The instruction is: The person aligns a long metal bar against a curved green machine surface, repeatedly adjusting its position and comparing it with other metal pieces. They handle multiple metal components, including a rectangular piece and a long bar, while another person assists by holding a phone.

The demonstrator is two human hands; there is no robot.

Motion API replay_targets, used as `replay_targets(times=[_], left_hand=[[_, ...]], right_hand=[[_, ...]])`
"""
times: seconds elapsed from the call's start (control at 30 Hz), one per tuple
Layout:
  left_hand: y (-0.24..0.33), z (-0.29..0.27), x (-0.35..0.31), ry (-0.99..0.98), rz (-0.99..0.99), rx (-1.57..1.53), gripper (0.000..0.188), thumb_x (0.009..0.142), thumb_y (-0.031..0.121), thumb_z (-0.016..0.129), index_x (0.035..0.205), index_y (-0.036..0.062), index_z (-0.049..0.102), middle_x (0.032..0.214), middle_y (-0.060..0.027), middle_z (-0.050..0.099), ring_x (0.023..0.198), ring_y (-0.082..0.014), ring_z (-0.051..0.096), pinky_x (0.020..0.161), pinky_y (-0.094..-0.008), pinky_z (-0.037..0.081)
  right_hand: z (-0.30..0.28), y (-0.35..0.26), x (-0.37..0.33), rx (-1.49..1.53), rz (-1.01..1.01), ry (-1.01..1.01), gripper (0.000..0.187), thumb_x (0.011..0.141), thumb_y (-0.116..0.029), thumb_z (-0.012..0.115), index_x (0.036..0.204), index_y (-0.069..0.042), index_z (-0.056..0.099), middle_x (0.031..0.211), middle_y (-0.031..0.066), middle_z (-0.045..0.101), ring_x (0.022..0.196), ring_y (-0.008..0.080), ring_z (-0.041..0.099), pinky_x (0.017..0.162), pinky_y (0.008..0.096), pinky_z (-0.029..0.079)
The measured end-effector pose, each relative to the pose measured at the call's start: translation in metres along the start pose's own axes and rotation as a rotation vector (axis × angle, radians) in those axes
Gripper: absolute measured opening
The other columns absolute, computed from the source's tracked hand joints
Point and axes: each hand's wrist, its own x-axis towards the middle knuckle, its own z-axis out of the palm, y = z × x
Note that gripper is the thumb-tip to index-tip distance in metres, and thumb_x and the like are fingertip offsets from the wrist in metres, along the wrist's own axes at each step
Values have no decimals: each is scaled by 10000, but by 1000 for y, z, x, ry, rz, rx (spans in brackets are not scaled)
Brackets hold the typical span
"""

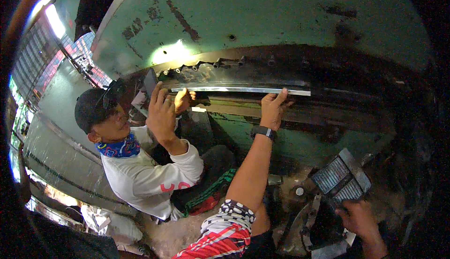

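Observation:
A long, shiny metal straightedge (225,89) lies level along a dark slot in the green metal body. My left hand (273,108), with a black watch on its wrist, pinches it near the right end, thumb on its upper edge. At the lower right my right hand (360,219) curls its fingers at the lower edge of a finned grey box, which looks like a work lamp (341,178); shadow partly hides that grip. Near the straightedge's left end is one hand (183,100) of a co-worker, whose other hand (162,111) is raised just beside it.
The co-worker (145,165), in a white sweatshirt and dark cap, sits close on the left. A curved green panel (272,20) rises above the slot, with several small metal lugs (216,63) along its lower rim. Metal parts (300,226) lie below on the brown floor.

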Motion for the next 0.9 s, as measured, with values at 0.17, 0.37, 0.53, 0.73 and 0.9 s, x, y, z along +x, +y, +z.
replay_targets(times=[0.17,0.37,0.53,0.73,0.9], left_hand=[[6,1,-5,81,61,-31,336,900,317,790,929,11,654,909,-88,679,820,-204,674,733,-365,601],[12,6,-8,199,70,-16,348,921,337,769,876,32,610,859,-71,640,778,-208,679,711,-361,617],[9,2,-7,210,68,-96,315,944,312,747,889,55,573,855,-61,604,757,-194,679,710,-345,626],[13,4,-12,210,65,-243,274,945,273,745,980,52,588,891,-46,602,809,-175,658,734,-377,634],[13,-5,2,274,86,-55,385,886,380,794,888,54,591,833,-77,593,756,-215,612,660,-408,592]], right_hand=[[-12,-10,4,27,50,-30,264,814,-276,774,758,-45,659,670,192,643,658,442,640,621,539,499],[-10,-8,6,-44,76,-22,271,818,-290,773,749,-52,664,655,185,643,661,447,642,622,536,503],[-13,-10,9,72,132,-50,287,813,-314,783,751,-55,679,674,187,656,685,453,648,656,543,508],[-4,-2,9,-23,116,-73,327,812,-356,779,738,-54,679,701,188,668,707,452,656,674,552,506],[-4,2,-4,-46,75,-11,342,834,-381,754,761,-56,673,702,185,670,704,453,654,666,550,505]])
